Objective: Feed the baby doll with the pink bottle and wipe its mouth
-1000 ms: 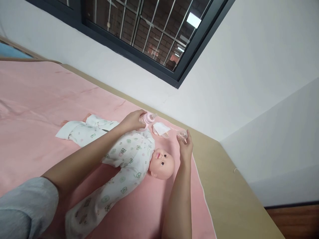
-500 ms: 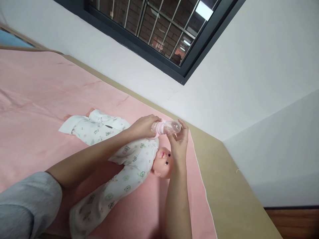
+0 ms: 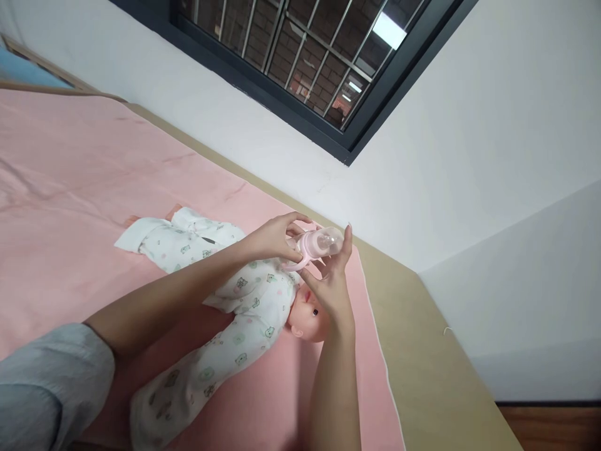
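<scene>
A baby bottle (image 3: 307,245) with a pink collar, pink handle and clear domed cap (image 3: 330,241) is held sideways above the doll's chest. My left hand (image 3: 277,239) is closed round its body end, thumb by the handle. Around the cap end, my right hand (image 3: 332,275) has its fingers apart, the thumb below the bottle and one finger raised beyond the cap; some fingers are partly hidden behind the bottle. Beneath my hands lies a doll (image 3: 256,294) in white printed clothes, its head (image 3: 306,316) partly covered by my right wrist.
A pink sheet (image 3: 70,163) covers most of the tan surface (image 3: 413,351) under the doll. White wall (image 3: 394,207) rises behind it, with a dark-framed barred window (image 3: 300,119) above. The doll's sleeve (image 3: 173,388) stretches toward me.
My right hand has loosened from the cap, its thumb dropping below the bottle and its fingers spreading. The bottle has turned a little, so the pink handle shows more. The doll lies in place.
</scene>
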Demonstrator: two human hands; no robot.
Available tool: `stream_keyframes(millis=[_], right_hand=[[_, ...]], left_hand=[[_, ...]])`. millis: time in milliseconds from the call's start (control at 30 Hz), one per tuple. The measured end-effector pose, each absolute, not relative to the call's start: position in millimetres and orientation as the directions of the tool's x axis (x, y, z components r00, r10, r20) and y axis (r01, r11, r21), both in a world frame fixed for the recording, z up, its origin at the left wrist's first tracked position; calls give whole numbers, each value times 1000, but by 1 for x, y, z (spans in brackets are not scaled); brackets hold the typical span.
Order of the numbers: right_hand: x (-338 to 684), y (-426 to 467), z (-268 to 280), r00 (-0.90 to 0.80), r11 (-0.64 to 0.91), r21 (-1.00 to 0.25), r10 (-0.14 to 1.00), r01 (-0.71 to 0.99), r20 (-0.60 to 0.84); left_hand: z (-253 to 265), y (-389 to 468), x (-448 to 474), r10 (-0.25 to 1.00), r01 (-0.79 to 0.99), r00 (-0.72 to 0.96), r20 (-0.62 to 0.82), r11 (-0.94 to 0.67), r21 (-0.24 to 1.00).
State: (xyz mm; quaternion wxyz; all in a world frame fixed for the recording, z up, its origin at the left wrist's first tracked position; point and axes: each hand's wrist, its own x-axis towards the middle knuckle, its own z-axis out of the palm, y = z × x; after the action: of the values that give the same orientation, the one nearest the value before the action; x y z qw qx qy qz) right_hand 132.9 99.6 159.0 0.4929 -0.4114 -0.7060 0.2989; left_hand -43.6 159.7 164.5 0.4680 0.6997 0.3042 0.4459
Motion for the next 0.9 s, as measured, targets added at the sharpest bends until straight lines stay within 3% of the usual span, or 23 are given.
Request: stream_keyframes(millis=[333,500,600,733,833,900], right_hand=[[129,101,161,-18,591,-721,778,362,628],[159,103,170,142,587,-713,725,382,674],[196,114,160,320,482,-749,696,455,643],[247,127,124,554,119,-809,671,576,493],[269,129,96,647,-155,-765,651,624,396],[276,129,84,667,-222,-749,650,625,364]], left_hand=[[160,144,-29,816,-197,502,287,-216,956],[163,140,-36,808,-21,449,381,-417,909],[167,127,-38,744,86,566,355,-482,872],[160,94,-22,440,30,851,286,-584,811],[134,71,2,5,-213,942,336,-765,608],[112,60,15,-181,-273,955,234,-843,463]])
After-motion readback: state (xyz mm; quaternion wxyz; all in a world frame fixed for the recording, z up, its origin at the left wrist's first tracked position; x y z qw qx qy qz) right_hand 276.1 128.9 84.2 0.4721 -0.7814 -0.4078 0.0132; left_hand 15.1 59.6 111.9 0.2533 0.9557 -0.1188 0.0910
